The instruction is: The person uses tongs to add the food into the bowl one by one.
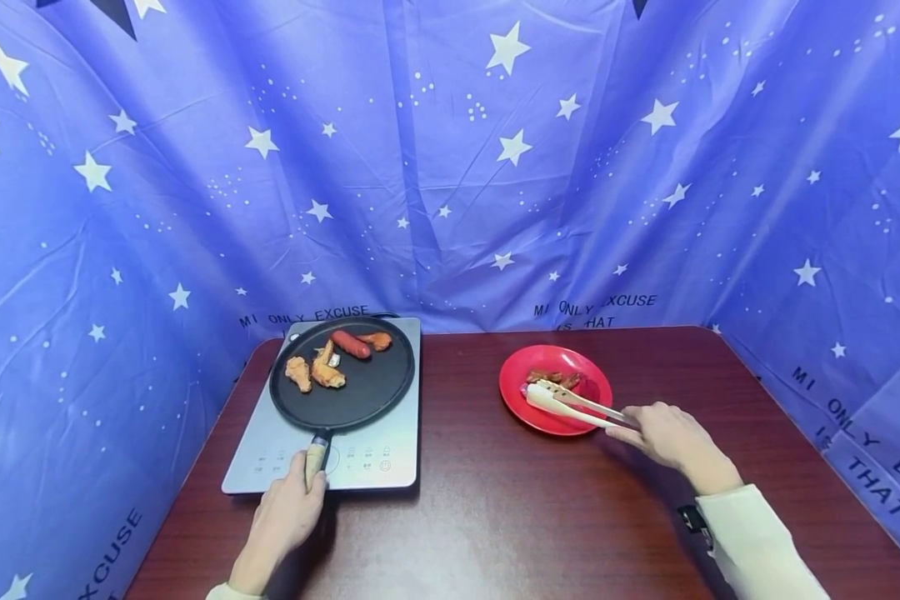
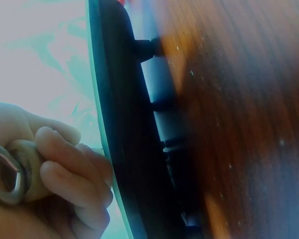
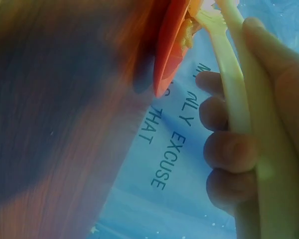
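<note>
My left hand (image 1: 288,508) grips the wooden handle (image 1: 316,458) of a flat black frying pan (image 1: 360,398). In the left wrist view the fingers (image 2: 72,181) curl round that handle, which ends in a metal ring (image 2: 7,174). A sausage (image 1: 351,344) and several fried chicken pieces (image 1: 297,373) lie in the pan. At the right, my right hand (image 1: 671,437) holds a pair of cream-coloured tongs (image 1: 581,408). Their tips reach over a red plate (image 1: 515,398) that bears browned food pieces (image 1: 546,377). Whether the tips pinch any food, I cannot tell.
Under the pan is a silver induction cooker (image 1: 258,450) on the left of the dark red wooden table (image 1: 480,475). Blue star-patterned curtains (image 1: 450,167) hang behind and along both sides. A black band (image 1: 693,521) sits at the right wrist.
</note>
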Demonstrator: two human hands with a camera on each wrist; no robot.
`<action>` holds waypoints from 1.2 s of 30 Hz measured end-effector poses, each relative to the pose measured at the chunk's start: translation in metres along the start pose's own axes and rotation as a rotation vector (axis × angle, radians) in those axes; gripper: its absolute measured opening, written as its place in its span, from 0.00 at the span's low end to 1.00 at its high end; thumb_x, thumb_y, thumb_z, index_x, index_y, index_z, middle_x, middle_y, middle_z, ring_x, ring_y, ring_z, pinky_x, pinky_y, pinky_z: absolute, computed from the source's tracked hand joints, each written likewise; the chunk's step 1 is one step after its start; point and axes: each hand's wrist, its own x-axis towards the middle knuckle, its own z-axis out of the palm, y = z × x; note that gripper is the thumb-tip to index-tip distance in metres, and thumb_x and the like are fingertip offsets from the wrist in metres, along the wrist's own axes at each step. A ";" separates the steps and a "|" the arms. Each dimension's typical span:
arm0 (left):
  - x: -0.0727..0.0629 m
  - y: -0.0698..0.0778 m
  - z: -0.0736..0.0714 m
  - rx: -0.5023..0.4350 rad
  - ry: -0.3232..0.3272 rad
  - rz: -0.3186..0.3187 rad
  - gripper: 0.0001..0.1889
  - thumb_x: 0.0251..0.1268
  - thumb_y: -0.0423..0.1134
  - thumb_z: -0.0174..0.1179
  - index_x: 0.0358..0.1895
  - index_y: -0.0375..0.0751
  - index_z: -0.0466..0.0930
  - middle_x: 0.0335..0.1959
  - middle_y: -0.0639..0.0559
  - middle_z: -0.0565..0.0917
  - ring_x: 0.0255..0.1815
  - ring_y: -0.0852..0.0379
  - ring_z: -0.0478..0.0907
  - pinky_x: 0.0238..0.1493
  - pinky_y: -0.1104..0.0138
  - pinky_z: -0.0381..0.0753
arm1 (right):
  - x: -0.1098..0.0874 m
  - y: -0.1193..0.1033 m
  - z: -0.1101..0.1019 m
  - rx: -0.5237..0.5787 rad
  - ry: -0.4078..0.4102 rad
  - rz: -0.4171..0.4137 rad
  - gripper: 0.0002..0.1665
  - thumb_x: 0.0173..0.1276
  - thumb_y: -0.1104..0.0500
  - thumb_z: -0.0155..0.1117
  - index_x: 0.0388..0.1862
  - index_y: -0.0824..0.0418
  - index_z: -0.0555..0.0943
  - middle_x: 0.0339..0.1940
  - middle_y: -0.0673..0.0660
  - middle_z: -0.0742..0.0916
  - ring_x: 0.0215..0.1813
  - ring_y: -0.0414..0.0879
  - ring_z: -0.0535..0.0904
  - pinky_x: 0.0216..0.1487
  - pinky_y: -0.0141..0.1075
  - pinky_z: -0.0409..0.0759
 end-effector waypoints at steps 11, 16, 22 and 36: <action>0.000 0.002 -0.001 -0.003 -0.003 -0.004 0.26 0.68 0.43 0.47 0.64 0.31 0.59 0.21 0.46 0.74 0.21 0.51 0.71 0.22 0.57 0.67 | -0.001 -0.002 0.001 -0.057 0.041 -0.016 0.19 0.61 0.42 0.64 0.20 0.51 0.73 0.11 0.45 0.69 0.18 0.48 0.73 0.22 0.47 0.71; 0.000 0.001 -0.001 0.000 0.002 0.001 0.26 0.68 0.43 0.47 0.63 0.31 0.59 0.21 0.46 0.74 0.22 0.50 0.71 0.22 0.56 0.67 | -0.003 -0.002 0.002 -0.023 0.020 0.008 0.20 0.62 0.41 0.63 0.21 0.52 0.74 0.12 0.45 0.70 0.18 0.46 0.71 0.21 0.46 0.69; 0.000 0.000 0.000 -0.001 0.002 0.000 0.26 0.68 0.43 0.47 0.64 0.31 0.59 0.22 0.46 0.74 0.22 0.50 0.71 0.22 0.56 0.67 | -0.005 -0.001 0.007 -0.020 0.030 0.016 0.20 0.62 0.42 0.64 0.19 0.51 0.73 0.11 0.44 0.69 0.17 0.44 0.70 0.22 0.45 0.69; 0.001 0.001 0.001 0.001 -0.002 -0.007 0.27 0.68 0.43 0.47 0.64 0.30 0.58 0.22 0.46 0.74 0.21 0.51 0.71 0.22 0.57 0.67 | -0.008 -0.004 0.005 0.027 0.050 0.029 0.19 0.65 0.42 0.61 0.21 0.52 0.76 0.11 0.45 0.67 0.18 0.43 0.66 0.23 0.43 0.67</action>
